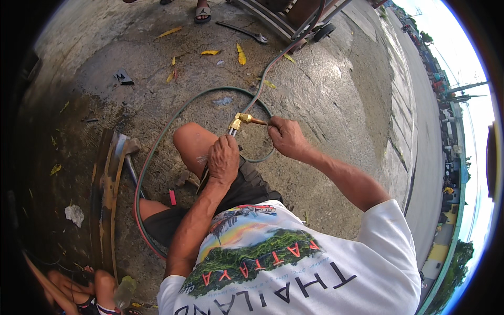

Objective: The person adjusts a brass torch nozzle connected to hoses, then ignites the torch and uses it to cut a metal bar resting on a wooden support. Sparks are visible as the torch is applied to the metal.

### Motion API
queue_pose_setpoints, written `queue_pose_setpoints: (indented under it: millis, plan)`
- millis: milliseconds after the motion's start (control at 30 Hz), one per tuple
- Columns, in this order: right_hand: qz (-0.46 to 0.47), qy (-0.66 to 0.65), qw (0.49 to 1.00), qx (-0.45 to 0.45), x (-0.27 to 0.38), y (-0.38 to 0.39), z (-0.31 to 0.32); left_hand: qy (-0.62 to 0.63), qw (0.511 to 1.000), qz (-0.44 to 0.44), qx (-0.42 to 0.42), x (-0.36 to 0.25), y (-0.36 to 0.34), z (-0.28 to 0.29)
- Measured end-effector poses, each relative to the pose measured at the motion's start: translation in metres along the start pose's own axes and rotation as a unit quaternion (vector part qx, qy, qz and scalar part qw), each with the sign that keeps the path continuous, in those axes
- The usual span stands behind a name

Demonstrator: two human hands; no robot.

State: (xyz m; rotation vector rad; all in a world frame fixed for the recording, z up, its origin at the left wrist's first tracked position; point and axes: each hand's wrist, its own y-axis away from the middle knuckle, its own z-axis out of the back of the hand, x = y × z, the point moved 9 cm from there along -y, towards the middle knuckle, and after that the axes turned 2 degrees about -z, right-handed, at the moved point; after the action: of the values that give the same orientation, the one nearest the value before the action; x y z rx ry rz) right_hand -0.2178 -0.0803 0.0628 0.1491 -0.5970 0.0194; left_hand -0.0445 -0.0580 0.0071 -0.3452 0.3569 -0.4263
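Concrete beneath brass torch

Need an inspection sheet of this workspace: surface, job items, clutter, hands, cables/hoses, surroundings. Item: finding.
Surface: rough concrete with darker patches.
Job items: brass-headed torch, copper-coloured nozzle pointing right.
Clutter: adjustable wrench, yellow leaves, crumpled clear plastic; hammer beside curved metal strips.
Hands: left hand grips the torch below its head; right hand curled at the nozzle's end, contact unclear.
Cables/hoses: red-and-green hose loops on the ground; a stretch runs up to the cart.
Surroundings: wheeled cart ahead; sandalled foot near it; another person lower left; road at right.
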Motion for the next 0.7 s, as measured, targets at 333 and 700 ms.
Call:
queue_pose_setpoints:
  millis: [333, 700]
  plan:
    - [-0.304, -0.624, 0.719, 0.041, -0.047, 0.009, -0.053, -0.04, 0.999, -0.013, 0.02, -0.001, 0.001, 0.006]
    - [-0.032, -0.073, 0.992, -0.1, -0.01, 0.009, -0.001, -0.008, 1.0, 0.012, -0.008, 0.004, 0.001, 0.006]
